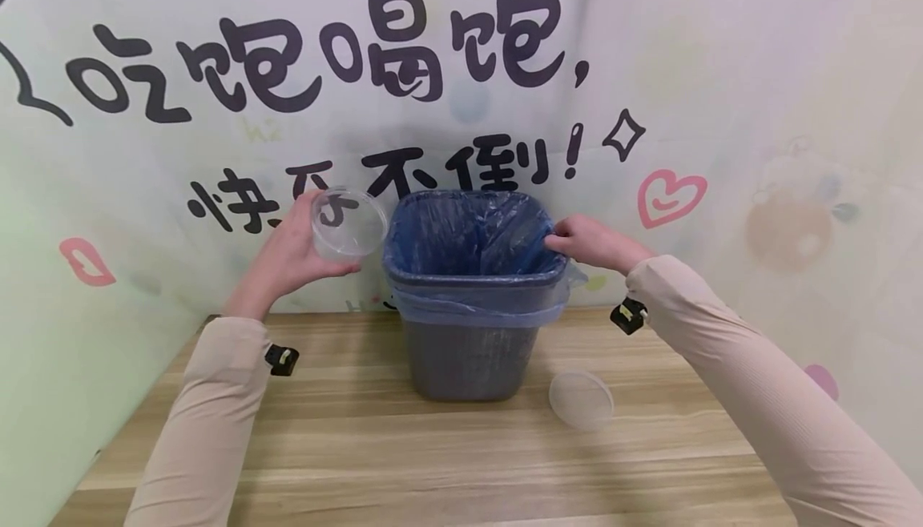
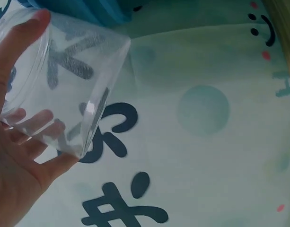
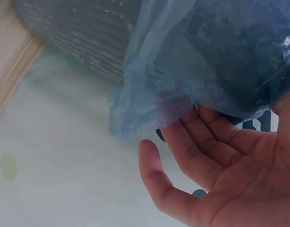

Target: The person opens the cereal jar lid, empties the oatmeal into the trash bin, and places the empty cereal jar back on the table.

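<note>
My left hand [image 1: 290,251] holds a clear round plastic tub [image 1: 352,225] up to the left of the bin, fingers and thumb spread round its wall. In the left wrist view the tub [image 2: 83,90] is tilted and see-through, with no contents showing. A grey trash bin [image 1: 472,359] stands upright on the table, lined with a blue plastic bag [image 1: 469,303] folded down over its rim. My right hand [image 1: 591,240] grips the bin's right rim. In the right wrist view its fingers [image 3: 197,151] lie outside, against the bag's overhang; the thumb tip is hidden.
A translucent round lid [image 1: 581,400] lies flat on the wooden table [image 1: 404,463], right of the bin's base. Close behind the bin hangs a white backdrop [image 1: 757,94] with black writing and pink hearts. Another backdrop panel borders the table on the left.
</note>
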Demonstrator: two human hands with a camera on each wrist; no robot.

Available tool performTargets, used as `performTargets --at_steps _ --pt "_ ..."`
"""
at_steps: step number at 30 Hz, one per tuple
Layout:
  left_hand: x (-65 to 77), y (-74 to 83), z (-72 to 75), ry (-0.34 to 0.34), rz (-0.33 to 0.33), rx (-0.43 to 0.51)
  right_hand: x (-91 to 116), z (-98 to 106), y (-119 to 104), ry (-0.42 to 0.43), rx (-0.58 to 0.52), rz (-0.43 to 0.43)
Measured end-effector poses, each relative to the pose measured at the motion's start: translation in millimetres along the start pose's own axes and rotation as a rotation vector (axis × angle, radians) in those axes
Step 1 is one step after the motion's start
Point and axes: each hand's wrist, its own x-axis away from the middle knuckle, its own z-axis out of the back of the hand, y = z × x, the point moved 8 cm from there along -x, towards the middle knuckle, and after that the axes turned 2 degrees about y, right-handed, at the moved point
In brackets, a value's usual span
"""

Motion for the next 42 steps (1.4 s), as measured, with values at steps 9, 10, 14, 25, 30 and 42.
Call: performTargets --at_steps 9,10,14,25,30,42 --pt "15.5 -15.4 -15.5 -0.087 0.057 0.063 0 0 0 -0.011 0.001 0.001" --pt "17.2 -16.4 -17.7 -0.095 0.053 0.065 1 0 0 -0.013 0.0 0.002" --pt "26.0 -21.2 -27.1 -0.122 0.026 0.078 0 0 1 -0.016 0.005 0.001" --pt "61.0 -46.1 -52.7 -0.16 0.044 0.045 -1 -2 0 -0.018 0.001 0.004" --pt "72.2 -50.1 -68.2 -0.198 0.035 0.056 0 -1 0 -0.017 -0.012 0.002" --pt "106.5 -52.3 -96.3 -0.357 0.047 0.202 1 0 1 -0.016 -0.025 -0.004"
